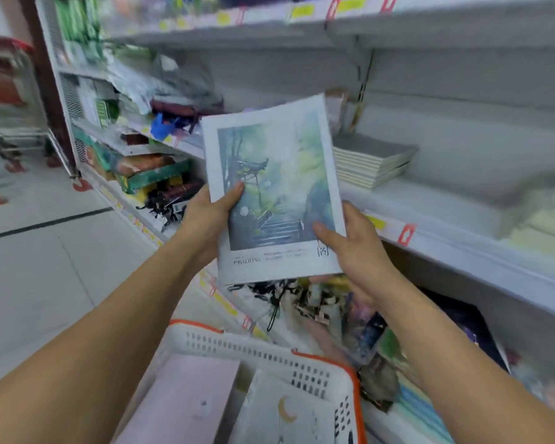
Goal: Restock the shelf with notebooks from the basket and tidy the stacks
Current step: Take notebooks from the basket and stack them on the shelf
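You hold one notebook up in front of the shelf, cover facing you: a white border around a blue-green painting of a pavilion and stone steps, with the word PAVILIONS printed along the bottom margin. Your left hand grips its left edge, thumb pressed flat on the cover, the other fingers hidden behind. Your right hand grips the lower right corner, thumb on the cover near the printed characters, fingers curled under the back. Both grips are closed on the notebook; neither is slack.

The notebook is tilted slightly, top edge leaning right, held above the basket and level with the shelf edge. It touches neither.

On the shelf, just right of and behind the held notebook, sits a stack of notebooks, grey covers up, edges somewhat fanned.

The basket, white with an orange rim, sits low in front of you. Inside lie a pink notebook and a white notebook with a crescent moon, side by side.

The shelf below carries jumbled, blurred merchandise; you cannot tell what.
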Motion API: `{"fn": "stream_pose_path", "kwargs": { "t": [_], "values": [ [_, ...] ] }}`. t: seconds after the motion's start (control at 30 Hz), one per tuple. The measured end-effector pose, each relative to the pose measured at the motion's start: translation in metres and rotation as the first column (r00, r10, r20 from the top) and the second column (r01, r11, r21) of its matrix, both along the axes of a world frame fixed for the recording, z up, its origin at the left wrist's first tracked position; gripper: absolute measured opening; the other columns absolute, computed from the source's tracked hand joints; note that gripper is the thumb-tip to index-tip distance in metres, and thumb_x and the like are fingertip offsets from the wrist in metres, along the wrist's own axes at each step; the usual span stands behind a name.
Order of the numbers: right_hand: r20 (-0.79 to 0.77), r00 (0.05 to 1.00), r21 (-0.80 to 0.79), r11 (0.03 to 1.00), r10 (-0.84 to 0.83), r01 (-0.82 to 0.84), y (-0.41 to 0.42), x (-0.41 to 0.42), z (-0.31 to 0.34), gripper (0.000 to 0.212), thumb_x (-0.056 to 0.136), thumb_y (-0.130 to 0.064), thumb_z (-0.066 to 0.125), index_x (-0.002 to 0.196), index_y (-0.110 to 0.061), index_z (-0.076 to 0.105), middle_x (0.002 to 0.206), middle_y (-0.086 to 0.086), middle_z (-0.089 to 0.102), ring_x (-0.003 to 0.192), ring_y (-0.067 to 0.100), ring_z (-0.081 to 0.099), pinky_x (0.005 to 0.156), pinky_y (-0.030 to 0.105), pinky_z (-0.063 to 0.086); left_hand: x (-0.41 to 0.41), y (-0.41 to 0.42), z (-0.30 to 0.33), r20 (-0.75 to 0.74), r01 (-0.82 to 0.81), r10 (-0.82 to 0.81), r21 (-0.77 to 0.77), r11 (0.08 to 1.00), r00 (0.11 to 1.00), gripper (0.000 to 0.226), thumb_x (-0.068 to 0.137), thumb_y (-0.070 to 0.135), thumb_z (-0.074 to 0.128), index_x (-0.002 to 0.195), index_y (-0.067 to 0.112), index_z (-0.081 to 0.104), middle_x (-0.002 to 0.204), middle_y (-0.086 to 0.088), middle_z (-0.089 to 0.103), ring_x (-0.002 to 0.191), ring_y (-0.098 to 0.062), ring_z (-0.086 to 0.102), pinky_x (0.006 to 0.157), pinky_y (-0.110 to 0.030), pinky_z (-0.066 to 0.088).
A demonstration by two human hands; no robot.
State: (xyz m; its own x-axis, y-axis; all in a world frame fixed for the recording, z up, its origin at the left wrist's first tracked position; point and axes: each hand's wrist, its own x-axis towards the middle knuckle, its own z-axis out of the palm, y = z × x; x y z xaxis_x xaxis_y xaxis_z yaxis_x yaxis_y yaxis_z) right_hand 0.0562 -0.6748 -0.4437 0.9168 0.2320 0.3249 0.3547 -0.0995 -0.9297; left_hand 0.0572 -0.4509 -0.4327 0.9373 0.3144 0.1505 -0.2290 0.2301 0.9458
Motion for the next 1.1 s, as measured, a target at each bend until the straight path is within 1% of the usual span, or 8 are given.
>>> {"fn": "stream_pose_path", "kwargs": {
  "t": [0.1, 0.23, 0.43, 0.53, 0.7, 0.87, 0.97, 1.1],
  "values": [
    [-0.186, 0.982, 0.277, 0.956, -0.04, 0.092, -0.005, 0.016, 0.049, 0.022, 0.097, -0.014, 0.061, 0.119, -0.017, 0.059, 0.109, 0.012, 0.07, 0.077, 0.029, 0.07, 0.046, 0.038, 0.057, 0.02, -0.01, 0.058, -0.033, 0.095, -0.09, 0.158, 0.983, 0.995, 0.036, 0.093, 0.035, 0.064, 0.121, 0.013, 0.06, 0.114, -0.01, 0.071, 0.094, -0.027, 0.071, 0.077, -0.044, 0.06],
    [-0.379, 0.918, 0.426, 0.859, -0.116, 0.284, -0.016, 0.062, 0.092, 0.004, 0.099, -0.015, 0.059, 0.102, -0.017, 0.058, 0.085, 0.005, 0.063, 0.058, 0.015, 0.059, 0.035, 0.019, 0.045, 0.048, -0.036, 0.083, -0.096, 0.19, -0.171, 0.251, 0.949, 0.981, 0.035, 0.097, 0.022, 0.059, 0.128, 0.006, 0.054, 0.097, -0.008, 0.07, 0.06, -0.013, 0.069, 0.045, -0.02, 0.051],
    [-0.473, 0.878, 0.541, 0.762, -0.072, 0.354, -0.032, 0.136, 0.101, 0.019, 0.102, 0.001, 0.041, 0.089, -0.005, 0.053, 0.104, 0.014, 0.056, 0.074, 0.022, 0.056, 0.034, 0.018, 0.046, 0.116, -0.077, 0.083, 0.025, 0.219, -0.217, -0.153, 0.964, 0.976, 0.057, 0.096, -0.007, 0.05, 0.147, -0.005, 0.023, 0.113, -0.012, 0.06, 0.083, -0.018, 0.071, 0.093, -0.032, 0.054],
    [-0.421, 0.891, 0.512, 0.767, -0.169, 0.387, -0.037, 0.158, 0.097, 0.022, 0.1, 0.011, 0.037, 0.091, -0.001, 0.053, 0.113, 0.017, 0.056, 0.092, 0.031, 0.061, 0.04, 0.023, 0.053, 0.142, -0.084, 0.067, 0.018, 0.289, -0.291, -0.205, 0.935, 0.957, 0.059, 0.096, -0.007, 0.048, 0.148, -0.005, 0.02, 0.132, -0.022, 0.053, 0.093, -0.02, 0.073, 0.091, -0.033, 0.056],
    [-0.305, 0.92, 0.373, 0.859, -0.245, 0.352, -0.035, 0.17, 0.09, 0.014, 0.085, 0.004, 0.071, 0.094, 0.004, 0.059, 0.098, 0.016, 0.066, 0.076, 0.022, 0.067, 0.055, 0.023, 0.059, 0.167, -0.095, 0.056, 0.064, 0.284, -0.277, -0.175, 0.943, 0.959, 0.06, 0.096, -0.005, 0.052, 0.148, -0.005, 0.022, 0.139, -0.023, 0.045, 0.123, -0.026, 0.055, 0.108, -0.036, 0.044],
    [-0.103, 0.878, -0.025, 0.884, -0.467, 0.467, -0.051, 0.182, 0.075, 0.024, 0.075, -0.011, 0.085, 0.076, -0.011, 0.061, 0.07, 0.002, 0.065, 0.058, 0.012, 0.057, 0.059, 0.024, 0.053, 0.185, -0.103, 0.045, -0.047, 0.292, -0.289, 0.2, 0.935, 0.956, 0.067, 0.093, 0.012, 0.058, 0.149, -0.003, 0.024, 0.153, -0.012, 0.035, 0.131, -0.026, 0.048, 0.114, -0.04, 0.035],
    [-0.017, 0.86, 0.003, 0.86, -0.509, 0.509, -0.057, 0.192, 0.065, 0.018, 0.076, -0.018, 0.085, 0.078, -0.02, 0.067, 0.07, -0.008, 0.064, 0.057, 0.006, 0.056, 0.056, 0.022, 0.044, 0.188, -0.114, 0.04, -0.094, 0.281, -0.265, 0.366, 0.887, 0.96, 0.058, 0.101, 0.017, 0.048, 0.153, 0.017, 0.024, 0.154, -0.003, 0.034, 0.136, -0.022, 0.041, 0.116, -0.04, 0.029],
    [0.081, 0.792, -0.035, 0.792, -0.605, 0.609, -0.063, 0.203, 0.056, 0.018, 0.079, -0.028, 0.082, 0.082, -0.015, 0.07, 0.081, -0.002, 0.069, 0.072, 0.015, 0.062, 0.068, 0.029, 0.048, 0.191, -0.126, 0.039, -0.069, 0.264, -0.26, 0.44, 0.859, 0.963, 0.056, 0.102, 0.019, 0.046, 0.154, 0.017, 0.023, 0.159, -0.002, 0.026, 0.143, -0.021, 0.031, 0.116, -0.032, 0.026]
  ]
}}
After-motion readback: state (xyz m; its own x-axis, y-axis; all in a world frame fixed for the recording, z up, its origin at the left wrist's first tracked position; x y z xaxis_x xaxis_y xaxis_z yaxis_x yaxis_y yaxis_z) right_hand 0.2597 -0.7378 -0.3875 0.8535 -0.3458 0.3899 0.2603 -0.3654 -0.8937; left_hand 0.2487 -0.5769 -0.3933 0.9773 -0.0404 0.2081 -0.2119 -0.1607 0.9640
